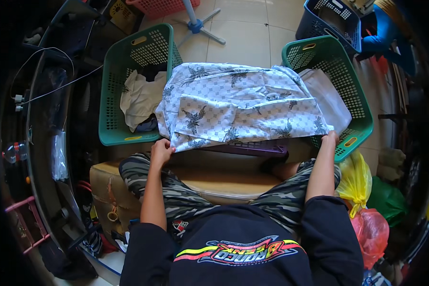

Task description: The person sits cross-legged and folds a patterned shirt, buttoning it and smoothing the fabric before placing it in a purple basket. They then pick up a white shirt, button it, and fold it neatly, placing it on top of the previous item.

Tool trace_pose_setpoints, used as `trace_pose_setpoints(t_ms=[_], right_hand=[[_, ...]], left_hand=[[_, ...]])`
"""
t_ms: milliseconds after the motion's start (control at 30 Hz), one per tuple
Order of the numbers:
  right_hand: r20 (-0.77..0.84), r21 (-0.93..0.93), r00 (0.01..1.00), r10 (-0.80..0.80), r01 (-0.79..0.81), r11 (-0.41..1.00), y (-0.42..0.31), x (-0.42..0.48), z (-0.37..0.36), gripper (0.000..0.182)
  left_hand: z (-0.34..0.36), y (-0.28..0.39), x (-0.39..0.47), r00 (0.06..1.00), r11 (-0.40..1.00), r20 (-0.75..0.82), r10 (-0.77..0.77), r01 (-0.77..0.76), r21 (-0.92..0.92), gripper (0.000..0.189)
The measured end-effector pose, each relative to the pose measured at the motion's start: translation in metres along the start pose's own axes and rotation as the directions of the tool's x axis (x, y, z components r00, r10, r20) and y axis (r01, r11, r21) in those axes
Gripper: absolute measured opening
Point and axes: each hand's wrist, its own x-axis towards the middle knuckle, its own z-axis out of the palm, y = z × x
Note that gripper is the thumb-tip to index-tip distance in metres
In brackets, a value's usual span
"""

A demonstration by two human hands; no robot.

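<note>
A white patterned cloth garment (pixel 250 103) with dark bird-like prints lies spread before me, over a purple plastic basket (pixel 264 148). My left hand (pixel 161 152) pinches its near left corner between thumb and fingers. At the near right corner, my right hand (pixel 330 140) grips the edge. What looks like a pocket or folded flap lies on the cloth's left part. In the green laundry basket (pixel 109 89) to the left are a cream cloth (pixel 143 96) and dark cloth. A second green laundry basket (pixel 364 103), to the right, holds white fabric (pixel 325 96) next to the patterned cloth.
A tan padded bench (pixel 218 182) is under my crossed legs. Beyond the cloth stands a blue-and-white stand base (pixel 196 26) on floor tiles. A navy basket (pixel 329 25) is at the far right. Yellow (pixel 355 182), green (pixel 388 200) and red (pixel 371 232) plastic bags lie at the near right.
</note>
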Motion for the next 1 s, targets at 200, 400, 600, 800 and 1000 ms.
trace_pose_setpoints(t_ms=[200, 400, 600, 800, 1000], right_hand=[[-0.173, -0.557, 0.799, -0.576, 0.403, 0.726, 0.014, -0.006, 0.013, 0.03], [0.942, 0.041, 0.2, -0.27, 0.728, 0.684, 0.053, -0.178, 0.033, 0.017], [0.979, -0.201, 0.194, 0.063, 0.97, 0.14, 0.131, -0.289, 0.035, 0.034], [0.95, -0.034, 0.186, -0.252, 0.862, 0.506, 0.165, -0.282, 0.04, 0.021], [0.934, 0.111, 0.153, -0.323, 0.736, 0.668, 0.13, -0.289, 0.034, 0.027]], left_hand=[[-0.001, 0.019, -0.003, 0.972, 0.987, -0.223, 0.078, -0.044, 0.155, 0.018], [-0.003, 0.06, 0.015, 0.86, 0.964, -0.467, 0.206, -0.096, 0.249, 0.021], [0.022, 0.064, 0.039, 0.901, 0.986, -0.409, 0.143, -0.096, 0.133, 0.029], [0.007, 0.065, 0.035, 0.878, 0.97, -0.463, 0.121, -0.204, -0.134, 0.021], [0.007, 0.044, 0.021, 0.929, 0.874, -0.355, 0.104, -0.256, -0.414, 0.017]])
